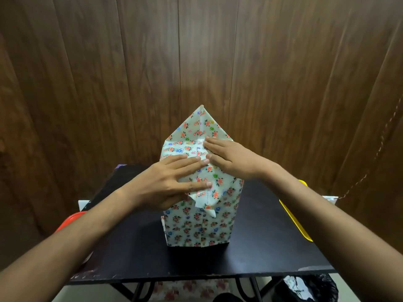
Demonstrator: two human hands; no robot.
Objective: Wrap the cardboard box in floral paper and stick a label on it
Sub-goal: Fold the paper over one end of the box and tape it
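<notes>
The cardboard box, covered in floral paper, stands upright at the middle of the black table. Both hands lie flat on its top, fingers straight, fingertips nearly meeting — the left hand on the near fold, the right hand just behind it. A pointed paper flap rises at the box's far edge. Right of the box lies a yellow tray — possibly a lid.

Yellow tray lies at black table's edge.

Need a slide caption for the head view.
Both hands, left and right, press floral paper flat atop the box on the black table.
</notes>
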